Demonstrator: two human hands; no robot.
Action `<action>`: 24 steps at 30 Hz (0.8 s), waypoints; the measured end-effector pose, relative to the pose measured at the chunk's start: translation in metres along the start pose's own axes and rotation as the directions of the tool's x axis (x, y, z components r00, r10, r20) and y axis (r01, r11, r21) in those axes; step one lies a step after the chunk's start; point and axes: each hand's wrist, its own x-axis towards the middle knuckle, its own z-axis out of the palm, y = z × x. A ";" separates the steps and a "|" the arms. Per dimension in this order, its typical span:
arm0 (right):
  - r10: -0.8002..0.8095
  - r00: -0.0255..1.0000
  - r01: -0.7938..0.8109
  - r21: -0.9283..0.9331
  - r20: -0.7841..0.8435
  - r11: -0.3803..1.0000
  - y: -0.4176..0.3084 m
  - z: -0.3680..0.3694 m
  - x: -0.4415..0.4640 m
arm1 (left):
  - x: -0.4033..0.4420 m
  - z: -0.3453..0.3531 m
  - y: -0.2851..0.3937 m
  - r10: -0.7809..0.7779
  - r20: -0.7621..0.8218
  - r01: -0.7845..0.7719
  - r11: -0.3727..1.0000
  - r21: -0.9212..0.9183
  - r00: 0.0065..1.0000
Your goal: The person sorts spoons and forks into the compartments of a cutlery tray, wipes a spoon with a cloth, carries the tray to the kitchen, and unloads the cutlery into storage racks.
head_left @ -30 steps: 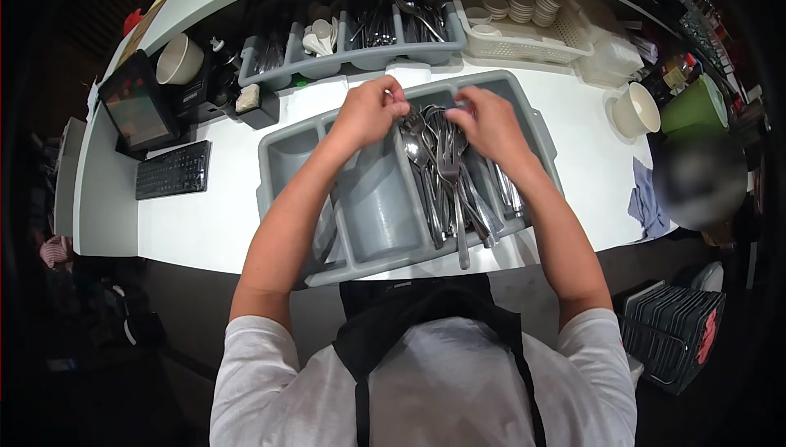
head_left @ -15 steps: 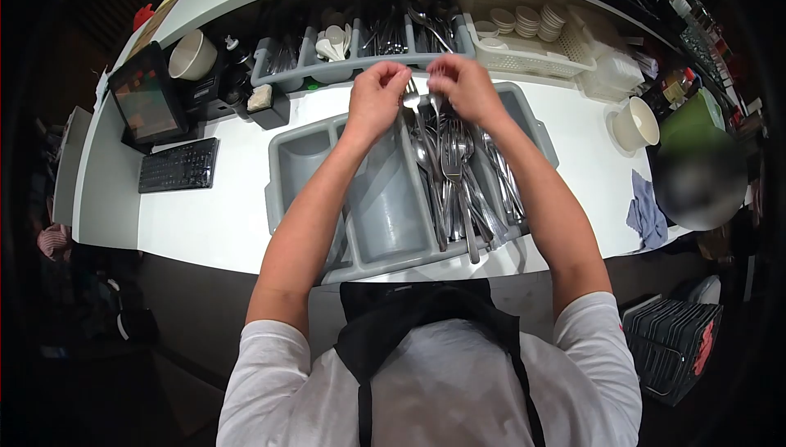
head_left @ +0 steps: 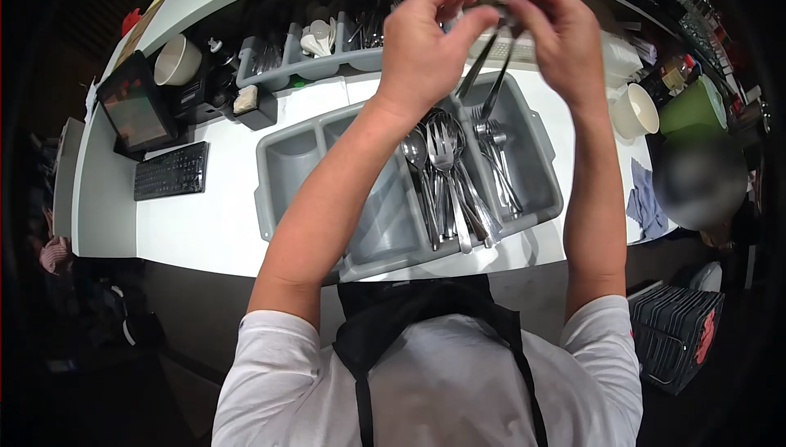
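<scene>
My left hand point(head_left: 426, 46) is raised over the far edge of the grey cutlery tray point(head_left: 270, 222), thumb and fingers closed in a pinch. My right hand point(head_left: 565, 42) is close beside it, also pinching. Two long pieces of metal cutlery, one on the left point(head_left: 477, 66) and one on the right point(head_left: 499, 83), hang from between the fingertips. Their upper ends are blurred and partly hidden, so I cannot tell their kind. Below lie spoons point(head_left: 415, 149) and a wide serving fork point(head_left: 440, 148) in one compartment, with several forks point(head_left: 497, 146) in the compartment to its right.
Behind stands a grey cutlery holder point(head_left: 327, 65) with white spoons point(head_left: 319, 39). To the left are a screen point(head_left: 135, 103), a keyboard point(head_left: 170, 171) and a napkin box point(head_left: 255, 109). A cream container point(head_left: 634, 111) and a blue cloth point(head_left: 647, 201) lie to the right.
Both hands have moved up and to the right, away from the middle compartment, with cutlery hanging from them. Fewer pieces show in the compartment to the right.
</scene>
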 end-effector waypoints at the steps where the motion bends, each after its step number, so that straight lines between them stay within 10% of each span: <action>1: 0.010 1.000 -0.010 -0.010 -0.030 1.000 0.015 -0.012 -0.005 | -0.007 -0.006 -0.014 0.043 0.143 -0.080 0.963 0.257 0.989; 4: 0.282 0.944 -0.240 -0.233 0.171 0.942 0.053 -0.025 -0.046 | -0.048 -0.016 -0.072 -0.090 0.560 -0.355 0.688 0.633 0.823; 6: 0.390 0.879 -0.284 -0.355 0.276 0.891 0.072 -0.009 -0.078 | -0.056 -0.015 -0.076 -0.423 0.611 -0.204 0.686 0.698 0.669; 14: 0.486 0.771 -0.276 -0.472 0.412 0.837 0.111 0.031 -0.127 | -0.020 -0.028 -0.077 -0.310 0.574 -0.136 0.785 0.604 0.758; 15: 0.281 0.879 -0.037 -0.532 0.385 0.846 0.113 0.031 -0.125 | -0.015 -0.030 -0.072 -0.305 0.576 -0.127 0.797 0.590 0.759; 24: 0.198 0.975 -0.194 0.046 -0.103 0.980 0.054 0.038 -0.056 | 0.001 -0.018 -0.028 -0.012 0.360 -0.152 0.892 0.426 0.933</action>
